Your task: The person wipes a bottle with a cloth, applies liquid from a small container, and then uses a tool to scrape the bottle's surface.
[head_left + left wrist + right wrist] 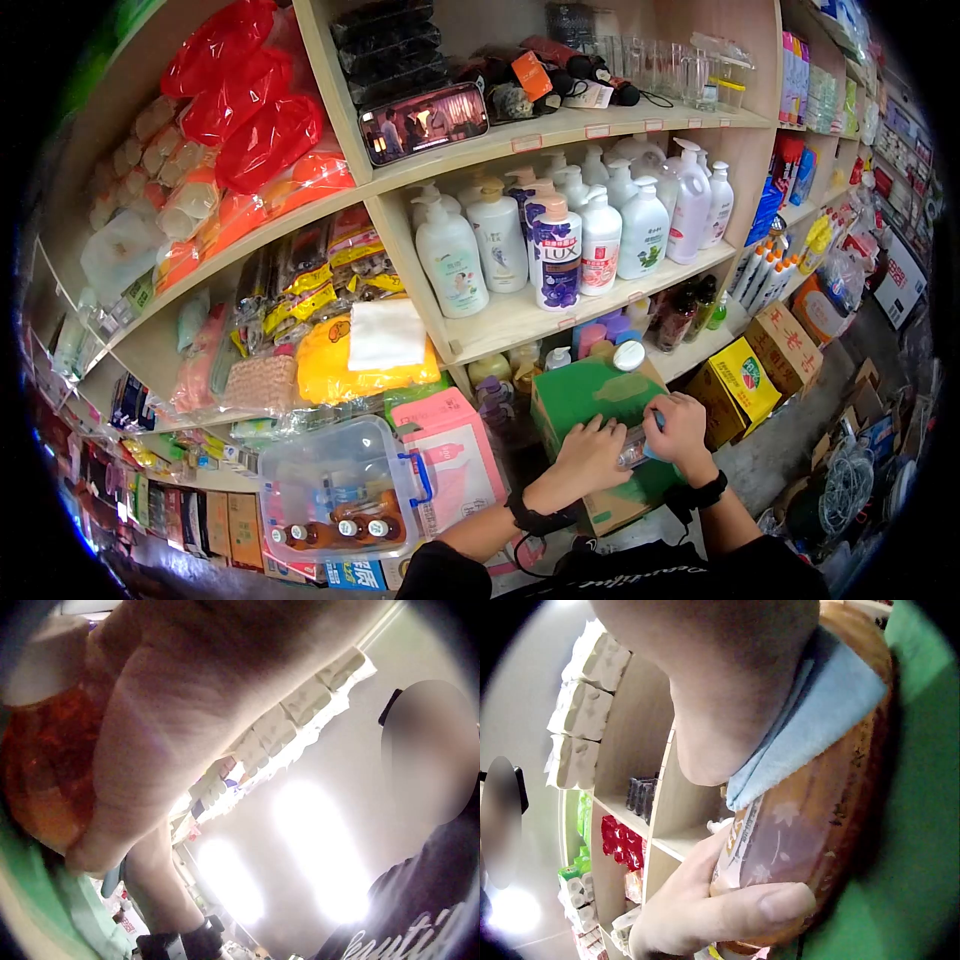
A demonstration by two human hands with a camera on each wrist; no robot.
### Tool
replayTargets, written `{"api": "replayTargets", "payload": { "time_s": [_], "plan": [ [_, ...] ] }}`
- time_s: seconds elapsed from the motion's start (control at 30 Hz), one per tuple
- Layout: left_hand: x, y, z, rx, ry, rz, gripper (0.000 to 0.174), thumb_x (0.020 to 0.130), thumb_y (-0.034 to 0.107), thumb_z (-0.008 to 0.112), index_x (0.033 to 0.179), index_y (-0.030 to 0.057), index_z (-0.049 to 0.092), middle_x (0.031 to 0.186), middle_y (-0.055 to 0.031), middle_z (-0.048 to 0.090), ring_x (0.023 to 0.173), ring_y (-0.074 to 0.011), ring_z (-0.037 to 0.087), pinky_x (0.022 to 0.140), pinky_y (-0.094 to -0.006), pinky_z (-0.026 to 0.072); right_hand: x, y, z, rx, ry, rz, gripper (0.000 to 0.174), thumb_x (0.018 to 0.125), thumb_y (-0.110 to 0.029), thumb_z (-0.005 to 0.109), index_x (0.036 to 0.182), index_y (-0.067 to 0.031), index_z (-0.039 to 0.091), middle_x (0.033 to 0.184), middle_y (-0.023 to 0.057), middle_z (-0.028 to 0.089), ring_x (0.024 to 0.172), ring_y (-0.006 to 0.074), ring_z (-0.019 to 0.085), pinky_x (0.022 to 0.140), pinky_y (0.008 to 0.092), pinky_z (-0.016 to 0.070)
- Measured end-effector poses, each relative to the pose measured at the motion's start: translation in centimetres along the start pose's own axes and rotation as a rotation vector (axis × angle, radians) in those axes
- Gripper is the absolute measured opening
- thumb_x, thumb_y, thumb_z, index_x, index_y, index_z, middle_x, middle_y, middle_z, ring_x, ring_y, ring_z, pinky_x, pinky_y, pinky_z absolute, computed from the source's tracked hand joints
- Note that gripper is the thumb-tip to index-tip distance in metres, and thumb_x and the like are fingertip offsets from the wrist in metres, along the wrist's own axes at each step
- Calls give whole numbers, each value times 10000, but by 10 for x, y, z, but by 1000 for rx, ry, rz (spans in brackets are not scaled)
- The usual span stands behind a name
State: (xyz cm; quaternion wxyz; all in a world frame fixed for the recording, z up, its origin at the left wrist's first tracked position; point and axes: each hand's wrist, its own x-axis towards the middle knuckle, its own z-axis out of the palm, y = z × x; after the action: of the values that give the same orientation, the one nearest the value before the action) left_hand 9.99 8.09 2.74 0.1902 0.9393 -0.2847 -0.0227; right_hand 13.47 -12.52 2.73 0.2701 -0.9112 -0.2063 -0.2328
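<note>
An amber bottle with a printed label (633, 450) (780, 840) lies on a green box (575, 395). The left hand (590, 460) (172, 727) (712, 907) holds it, thumb along its side in the right wrist view. In the left wrist view the amber bottle (49, 765) is partly behind that hand. A folded light blue cloth (817, 712) lies against the bottle under the right hand (683, 432) (727, 682), which grips it; most of the right fingers are hidden in the right wrist view.
Left of the box, a clear plastic bin (335, 440) holds several amber bottles with white caps, next to a pink carton (450, 450). Shelves of pump bottles (555, 250) rise behind. A phone (425, 122) leans on the upper shelf. Yellow carton (735, 385) stands to the right.
</note>
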Motion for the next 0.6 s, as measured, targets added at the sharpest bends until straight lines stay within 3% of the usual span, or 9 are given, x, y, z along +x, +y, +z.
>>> {"api": "replayTargets", "payload": {
  "time_s": [0.07, 0.27, 0.6],
  "plan": [
    [-1, -1, 5, -31, 122, 33, 692, 710, 369, 872, 1231, -14, 627, 1335, -246, 691, 1306, -449, 619, 990, -535, 533, -1, -2, -2, -19, 2, 6, 115, 771, -190, 701, 773, -75, 689, 741, 135, 702, 720, 377, 680, 687, 467, 545],
    [0, 1, -1, 3, 2, 2, 761, 778, 417, 837, 1340, -40, 606, 1391, -227, 669, 1358, -439, 595, 1038, -549, 525, -2, -4, -2, -1, 40, 12, 108, 769, -182, 695, 777, -75, 690, 752, 140, 707, 731, 397, 675, 719, 473, 545],
    [-1, 0, 7, 24, 31, 16, 759, 756, 413, 854, 1314, -37, 606, 1373, -220, 670, 1337, -433, 606, 1012, -549, 533, -3, -5, -4, -11, 30, -11, 94, 793, -159, 687, 760, -71, 677, 736, 144, 689, 710, 390, 663, 689, 463, 539]
  ]
}}
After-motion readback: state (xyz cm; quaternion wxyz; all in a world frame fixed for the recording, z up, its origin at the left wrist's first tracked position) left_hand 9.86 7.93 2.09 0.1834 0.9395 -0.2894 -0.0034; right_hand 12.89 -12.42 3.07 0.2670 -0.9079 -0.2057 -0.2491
